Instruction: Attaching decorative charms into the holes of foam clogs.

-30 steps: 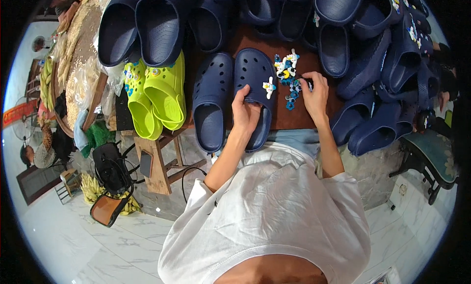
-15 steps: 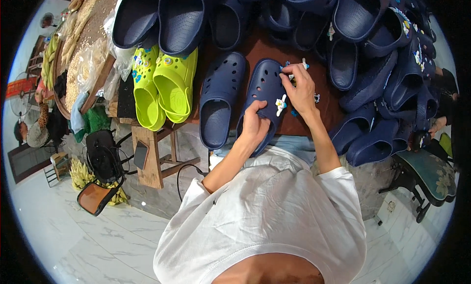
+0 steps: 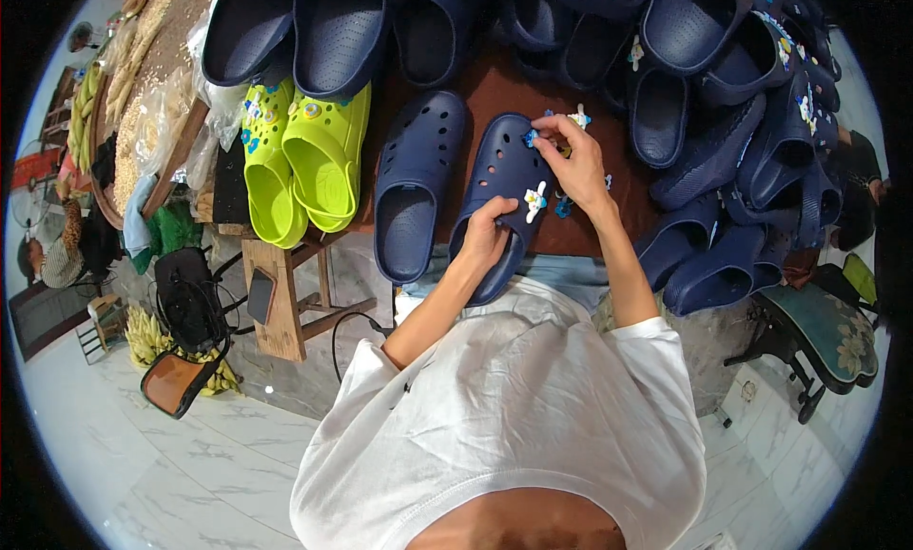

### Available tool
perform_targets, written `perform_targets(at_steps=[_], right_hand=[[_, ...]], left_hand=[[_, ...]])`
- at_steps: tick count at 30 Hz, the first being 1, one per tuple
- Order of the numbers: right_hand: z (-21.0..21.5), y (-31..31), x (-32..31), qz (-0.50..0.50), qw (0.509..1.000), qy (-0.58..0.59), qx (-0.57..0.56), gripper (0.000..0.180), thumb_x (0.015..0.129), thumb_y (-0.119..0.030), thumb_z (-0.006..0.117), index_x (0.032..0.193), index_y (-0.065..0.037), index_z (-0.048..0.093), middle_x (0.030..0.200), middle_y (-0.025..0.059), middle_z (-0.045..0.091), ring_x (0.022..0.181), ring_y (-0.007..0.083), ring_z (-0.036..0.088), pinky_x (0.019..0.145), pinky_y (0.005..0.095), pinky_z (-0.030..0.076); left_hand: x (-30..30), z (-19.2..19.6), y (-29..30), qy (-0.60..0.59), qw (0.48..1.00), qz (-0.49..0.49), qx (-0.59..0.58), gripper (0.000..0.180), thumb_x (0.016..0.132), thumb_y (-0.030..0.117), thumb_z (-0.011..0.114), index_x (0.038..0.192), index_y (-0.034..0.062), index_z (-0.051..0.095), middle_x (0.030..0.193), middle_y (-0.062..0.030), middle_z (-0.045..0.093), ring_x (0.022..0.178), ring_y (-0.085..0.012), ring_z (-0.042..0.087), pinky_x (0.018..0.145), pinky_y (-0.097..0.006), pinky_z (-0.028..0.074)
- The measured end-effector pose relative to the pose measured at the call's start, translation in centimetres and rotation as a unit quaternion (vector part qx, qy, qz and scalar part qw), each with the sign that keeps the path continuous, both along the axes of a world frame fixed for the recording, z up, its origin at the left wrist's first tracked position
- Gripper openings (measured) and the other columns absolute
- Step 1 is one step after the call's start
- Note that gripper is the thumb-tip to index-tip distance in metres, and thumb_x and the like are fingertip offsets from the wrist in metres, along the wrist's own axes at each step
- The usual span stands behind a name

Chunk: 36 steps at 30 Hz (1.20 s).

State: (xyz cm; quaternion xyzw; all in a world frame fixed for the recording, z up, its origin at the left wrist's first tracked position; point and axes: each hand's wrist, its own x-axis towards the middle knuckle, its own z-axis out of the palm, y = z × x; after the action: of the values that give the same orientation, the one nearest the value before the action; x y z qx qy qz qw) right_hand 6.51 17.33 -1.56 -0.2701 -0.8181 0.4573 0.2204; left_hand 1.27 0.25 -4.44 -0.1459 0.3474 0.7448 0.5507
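Observation:
My left hand [image 3: 487,231] is closed round the side of a navy clog [image 3: 496,166], thumb on top and fingers in its opening. Over the clog's toe, my right hand [image 3: 573,166] pinches a small blue shoe charm [image 3: 531,138] against the holes of the upper. A white figure-shaped charm [image 3: 534,204] sits on the upper's right side. Loose charms lie on the brown table top beside it, among them a white one [image 3: 579,117] behind my right fingers and a blue one [image 3: 563,207] under my right wrist. A matching navy clog [image 3: 419,151], bare of charms, lies to the left.
Lime green clogs [image 3: 328,151] with charms stand at the left. Navy clogs [image 3: 694,27] crowd the back and are heaped on the right. A wooden stool [image 3: 274,308] holding a phone [image 3: 261,296] is at the lower left; a cushioned chair [image 3: 823,331] stands at right.
My right hand has moved slightly left, bringing the blue charm onto the clog's toe. My left hand keeps its hold. The whole view has shifted a little.

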Motion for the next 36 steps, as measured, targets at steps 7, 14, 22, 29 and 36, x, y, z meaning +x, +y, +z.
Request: perform_targets(at_steps=[7, 14, 22, 29, 36], right_hand=[[0.9, -0.1, 0.4, 0.040, 0.998, -0.040, 0.037, 0.019, 0.079, -0.006, 0.068, 0.099, -0.004, 0.068, 0.085, 0.0063, 0.062, 0.078, 0.0165, 0.060, 0.071, 0.0280, 0.047], [1.5, 0.8, 0.6, 0.056, 0.998, -0.037, -0.008, 0.020, 0.078, -0.012, 0.070, 0.097, -0.007, 0.070, 0.083, 0.0067, 0.063, 0.074, 0.0192, 0.061, 0.072, 0.0308, 0.047], [2.8, -0.4, 1.2, 0.042, 0.998, -0.023, 0.036, 0.018, 0.080, -0.011, 0.068, 0.098, -0.005, 0.069, 0.090, 0.0086, 0.066, 0.081, 0.0243, 0.065, 0.073, 0.0325, 0.049], [1.5, 1.2, 1.6, 0.063, 0.992, -0.016, -0.111, 0.022, 0.079, -0.009, 0.071, 0.099, -0.003, 0.067, 0.085, 0.0041, 0.066, 0.078, 0.0129, 0.062, 0.071, 0.0264, 0.049], [0.7, 2.1, 1.7, 0.058, 0.991, -0.040, -0.118, 0.038, 0.076, -0.010, 0.073, 0.112, -0.002, 0.061, 0.090, 0.0034, 0.061, 0.082, 0.0113, 0.059, 0.072, 0.0252, 0.048]], left_hand=[[0.1, -0.9, -0.6, 0.002, 1.000, -0.012, 0.013, 0.024, 0.075, 0.004, 0.056, 0.098, -0.0006, 0.060, 0.094, -0.0090, 0.065, 0.087, -0.0217, 0.063, 0.083, -0.036, 0.049], [0.8, 0.5, -0.7, 0.026, 0.999, -0.019, -0.002, 0.023, 0.075, -0.001, 0.056, 0.098, -0.0013, 0.060, 0.092, -0.0086, 0.065, 0.085, -0.0205, 0.063, 0.081, -0.035, 0.050], [1.7, 1.6, -0.4, 0.063, 0.997, -0.022, -0.027, 0.022, 0.076, 0.000, 0.058, 0.098, -0.0015, 0.059, 0.093, -0.0071, 0.062, 0.082, -0.0174, 0.061, 0.077, -0.031, 0.049], [2.2, 1.8, -0.8, 0.127, 0.987, -0.076, -0.068, 0.015, 0.076, 0.007, 0.062, 0.091, 0.0014, 0.061, 0.088, -0.0023, 0.060, 0.073, -0.0122, 0.056, 0.067, -0.026, 0.046], [1.8, 2.4, -1.1, 0.211, 0.961, -0.137, -0.116, 0.016, 0.078, 0.014, 0.062, 0.089, 0.0026, 0.062, 0.085, -0.0008, 0.057, 0.071, -0.0113, 0.053, 0.065, -0.026, 0.044]])
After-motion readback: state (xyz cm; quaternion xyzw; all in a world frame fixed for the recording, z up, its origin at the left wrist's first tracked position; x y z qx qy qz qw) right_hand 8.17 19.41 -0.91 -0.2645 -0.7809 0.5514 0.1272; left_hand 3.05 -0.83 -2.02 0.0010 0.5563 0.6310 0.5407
